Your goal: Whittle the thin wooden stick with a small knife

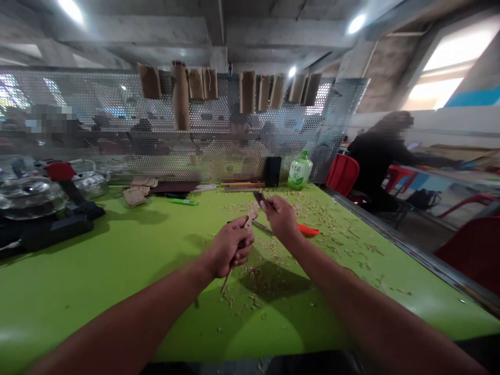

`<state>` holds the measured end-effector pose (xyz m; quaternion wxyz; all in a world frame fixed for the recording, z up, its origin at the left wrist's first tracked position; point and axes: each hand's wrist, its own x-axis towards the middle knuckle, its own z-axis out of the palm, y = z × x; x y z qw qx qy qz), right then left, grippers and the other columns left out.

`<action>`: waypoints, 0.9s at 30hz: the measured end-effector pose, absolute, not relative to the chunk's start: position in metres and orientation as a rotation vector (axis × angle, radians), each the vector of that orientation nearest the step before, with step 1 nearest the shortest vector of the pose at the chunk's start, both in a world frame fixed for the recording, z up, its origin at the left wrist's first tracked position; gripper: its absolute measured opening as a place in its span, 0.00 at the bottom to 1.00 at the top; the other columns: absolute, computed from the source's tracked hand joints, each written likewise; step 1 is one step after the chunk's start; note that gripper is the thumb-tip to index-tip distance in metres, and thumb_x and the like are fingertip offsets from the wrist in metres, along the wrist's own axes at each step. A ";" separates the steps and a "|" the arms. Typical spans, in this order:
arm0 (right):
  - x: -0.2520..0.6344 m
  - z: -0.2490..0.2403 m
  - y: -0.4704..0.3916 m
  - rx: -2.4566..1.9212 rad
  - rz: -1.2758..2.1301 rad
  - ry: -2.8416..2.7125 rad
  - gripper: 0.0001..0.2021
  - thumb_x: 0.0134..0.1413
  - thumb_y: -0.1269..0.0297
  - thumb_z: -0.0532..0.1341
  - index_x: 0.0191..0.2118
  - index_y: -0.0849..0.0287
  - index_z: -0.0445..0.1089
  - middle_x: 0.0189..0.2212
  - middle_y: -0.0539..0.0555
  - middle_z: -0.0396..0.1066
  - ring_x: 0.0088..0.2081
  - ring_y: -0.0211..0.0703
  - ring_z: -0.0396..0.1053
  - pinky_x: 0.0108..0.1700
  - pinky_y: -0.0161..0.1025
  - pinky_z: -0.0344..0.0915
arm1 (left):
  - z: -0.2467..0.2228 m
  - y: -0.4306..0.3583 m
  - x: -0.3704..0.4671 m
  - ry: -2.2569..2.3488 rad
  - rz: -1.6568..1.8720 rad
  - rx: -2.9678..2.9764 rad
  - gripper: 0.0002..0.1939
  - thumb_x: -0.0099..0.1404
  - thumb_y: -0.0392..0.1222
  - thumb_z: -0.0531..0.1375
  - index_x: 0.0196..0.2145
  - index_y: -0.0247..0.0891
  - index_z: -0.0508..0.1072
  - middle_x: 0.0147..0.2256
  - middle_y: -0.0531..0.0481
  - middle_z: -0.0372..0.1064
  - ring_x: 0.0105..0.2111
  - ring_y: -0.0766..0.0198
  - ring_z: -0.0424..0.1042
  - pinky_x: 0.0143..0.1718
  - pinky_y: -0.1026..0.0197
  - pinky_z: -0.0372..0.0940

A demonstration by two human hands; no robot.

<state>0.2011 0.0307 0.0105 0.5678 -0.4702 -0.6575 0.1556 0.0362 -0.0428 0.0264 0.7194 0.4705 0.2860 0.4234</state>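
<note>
A slim, pale carved wooden piece [250, 219] is gripped in my left hand [231, 247], its shaped upper end sticking out above the fingers and a thin stem slanting down below them. My right hand [282, 219] is closed on a small dark object [258, 197], perhaps a piece of sandpaper or a blade, close beside the top of the wood. Both hands are above the green table [128, 291]. Behind my right wrist lies a tool with an orange handle [308, 230]. Wood shavings [255, 276] lie under and around the hands.
A green-capped bottle [300, 171] and a black box [273, 172] stand at the back edge. A green cutter [184, 202], wooden pieces [135, 196] and a red-and-black device [62, 182] are to the left. A person in black [378, 151] sits at the right.
</note>
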 end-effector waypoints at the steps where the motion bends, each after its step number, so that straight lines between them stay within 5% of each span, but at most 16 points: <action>1: 0.206 0.010 0.035 -1.105 0.453 -1.449 0.11 0.52 0.59 0.58 0.23 0.56 0.60 0.17 0.45 0.57 0.21 0.35 0.54 0.25 0.35 0.50 | 0.028 -0.044 0.035 0.596 0.926 1.040 0.15 0.62 0.39 0.57 0.47 0.44 0.63 0.22 0.62 0.54 0.12 0.77 0.45 0.10 0.74 0.43; 5: 0.216 0.007 0.043 -0.973 0.768 -1.177 0.12 0.53 0.55 0.59 0.27 0.55 0.59 0.15 0.43 0.58 0.17 0.33 0.54 0.20 0.33 0.50 | 0.032 -0.046 0.030 0.514 0.928 1.014 0.21 0.64 0.41 0.55 0.55 0.47 0.61 0.23 0.62 0.54 0.12 0.77 0.44 0.10 0.74 0.43; 11: 0.207 0.008 0.031 -0.797 0.806 -1.247 0.12 0.55 0.56 0.59 0.27 0.56 0.60 0.17 0.44 0.62 0.18 0.32 0.59 0.22 0.32 0.59 | 0.032 -0.044 0.027 0.447 0.922 1.009 0.21 0.66 0.47 0.54 0.57 0.47 0.61 0.23 0.61 0.54 0.12 0.77 0.45 0.10 0.73 0.43; 27: 0.198 0.021 0.005 -0.697 0.697 -1.410 0.11 0.58 0.54 0.59 0.37 0.56 0.64 0.18 0.43 0.61 0.19 0.33 0.59 0.22 0.33 0.57 | 0.026 -0.042 0.035 0.624 1.086 1.006 0.15 0.59 0.44 0.63 0.43 0.38 0.67 0.25 0.58 0.62 0.14 0.76 0.56 0.09 0.72 0.53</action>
